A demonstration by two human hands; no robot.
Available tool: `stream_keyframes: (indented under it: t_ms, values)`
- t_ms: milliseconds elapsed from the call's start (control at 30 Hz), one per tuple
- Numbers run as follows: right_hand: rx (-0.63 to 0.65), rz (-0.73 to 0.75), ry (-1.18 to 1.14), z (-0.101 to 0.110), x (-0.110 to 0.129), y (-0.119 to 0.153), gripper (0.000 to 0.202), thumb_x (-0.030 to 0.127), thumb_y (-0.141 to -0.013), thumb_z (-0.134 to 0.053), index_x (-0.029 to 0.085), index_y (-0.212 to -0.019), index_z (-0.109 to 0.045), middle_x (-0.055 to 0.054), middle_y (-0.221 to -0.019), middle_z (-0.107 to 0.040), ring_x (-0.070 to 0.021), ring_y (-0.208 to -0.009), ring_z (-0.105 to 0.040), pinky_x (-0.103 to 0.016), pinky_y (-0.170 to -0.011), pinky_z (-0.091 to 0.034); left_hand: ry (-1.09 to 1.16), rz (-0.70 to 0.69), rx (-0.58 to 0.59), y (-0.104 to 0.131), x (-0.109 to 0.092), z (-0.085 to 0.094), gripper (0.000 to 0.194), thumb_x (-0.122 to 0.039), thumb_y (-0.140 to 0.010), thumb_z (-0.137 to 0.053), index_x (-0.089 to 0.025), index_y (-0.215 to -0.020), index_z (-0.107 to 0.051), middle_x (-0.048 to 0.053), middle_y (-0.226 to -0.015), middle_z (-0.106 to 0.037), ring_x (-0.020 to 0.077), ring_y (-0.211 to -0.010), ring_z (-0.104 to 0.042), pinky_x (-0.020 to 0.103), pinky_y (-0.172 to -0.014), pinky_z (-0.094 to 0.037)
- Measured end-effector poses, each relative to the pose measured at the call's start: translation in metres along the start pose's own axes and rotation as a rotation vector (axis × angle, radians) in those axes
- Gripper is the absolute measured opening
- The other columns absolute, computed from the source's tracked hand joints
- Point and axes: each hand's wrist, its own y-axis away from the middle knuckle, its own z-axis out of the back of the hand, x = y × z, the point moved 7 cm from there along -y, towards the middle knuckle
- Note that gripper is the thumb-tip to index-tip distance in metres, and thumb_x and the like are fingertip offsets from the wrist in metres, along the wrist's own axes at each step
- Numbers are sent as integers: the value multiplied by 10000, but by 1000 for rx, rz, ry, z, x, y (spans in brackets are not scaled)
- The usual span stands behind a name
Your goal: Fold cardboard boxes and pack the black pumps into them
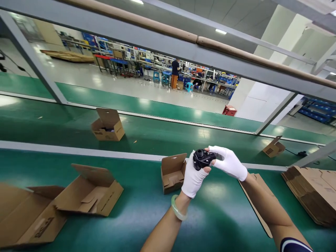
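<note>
Both my hands wear white gloves with bare fingertips, and they hold a small black device (202, 159) with a round knob-like part on top. My left hand (193, 176) is wrapped round its body from below and the left. On the other side, my right hand (229, 163) pinches its right end between thumb and fingers. I cannot tell the device's exact kind. Just behind and left of my left hand stands an open small cardboard box (173, 173), its lid flap raised. A pale green bangle (178, 208) circles my left wrist.
Open cardboard boxes (90, 194) (34, 218) stand at the left on the green bench (141, 217). Flattened cartons (315, 192) are stacked at the right. A box with contents (108, 125) sits on the farther green surface, another (273, 147) farther right. A person (175, 73) stands in the background.
</note>
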Motion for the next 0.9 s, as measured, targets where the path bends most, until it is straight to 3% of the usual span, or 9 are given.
stream_keyframes:
  t_ms: [100, 200, 267, 400, 533, 600, 667, 767, 900]
  values:
    - [-10, 65, 6, -5, 9, -16, 277, 386, -868, -601, 172, -1033, -662, -91, -1013, -652, -236, -917, -622, -353, -852, -510, -67, -66, -148, 3, -16, 10, 656, -581, -760, -717, -153, -1194, -474, 126, -1181, -549, 248, -1087, -543, 314, -978, -420]
    - [115, 187, 120, -29, 14, -32, 241, 357, -898, -592, 178, -1046, -655, -64, -925, -642, -192, -796, -610, -315, -776, -509, -269, -377, -467, 28, -54, 23, 617, -555, -871, -589, -202, -1329, -374, 133, -1358, -375, 286, -1283, -382, 389, -1117, -289]
    - [259, 249, 261, -54, 14, -41, 218, 308, -913, -580, 188, -1083, -649, -47, -897, -626, -170, -746, -595, -285, -719, -494, -389, -616, -525, 53, -77, 16, 573, -522, -896, -544, -240, -1361, -361, 125, -1367, -345, 328, -1322, -327, 476, -1132, -265]
    - [639, 320, 648, -111, 7, -51, 245, 256, -924, -609, 233, -1168, -610, -40, -972, -612, -168, -766, -601, -249, -657, -456, -492, -726, -222, 82, -84, -18, 532, -471, -896, -525, -267, -1368, -390, 142, -1323, -414, 385, -1270, -401, 551, -1069, -349]
    - [803, 398, 940, -157, -5, -57, 212, 317, -941, -598, 180, -1102, -620, -82, -933, -618, -226, -741, -615, -282, -604, -447, -397, -684, 129, 87, -81, -46, 561, -394, -936, -502, -267, -1441, -295, 151, -1209, -529, 341, -1127, -549, 504, -973, -461]
    - [882, 415, 973, -179, -17, -57, 204, 320, -943, -592, 161, -1062, -640, -94, -905, -625, -247, -744, -623, -292, -604, -451, -332, -661, 191, 82, -82, -50, 567, -363, -935, -514, -287, -1449, -286, 141, -1171, -554, 322, -1073, -585, 487, -947, -481]
    - [953, 432, 961, -198, -29, -55, 181, 277, -938, -592, 174, -1076, -651, -89, -899, -632, -243, -743, -628, -283, -604, -449, -284, -689, 179, 79, -80, -51, 604, -380, -900, -573, -290, -1439, -316, 138, -1161, -564, 319, -1033, -602, 475, -925, -497]
    - [1003, 472, 889, -207, -34, -52, 311, 175, -942, -548, 254, -1241, -581, -57, -984, -636, -211, -806, -630, -262, -637, -449, -231, -695, 178, 79, -59, -54, 731, -482, -775, -703, -304, -1399, -367, 118, -1144, -593, 326, -991, -614, 471, -913, -507]
    - [820, 394, 746, -173, -15, -53, 339, 209, -951, -542, 249, -1288, -521, -44, -1074, -625, -184, -864, -616, -252, -684, -451, -229, -398, 275, 73, -15, -62, 676, -646, -627, -740, -256, -1151, -565, 108, -1114, -629, 349, -1051, -588, 475, -1004, -460]
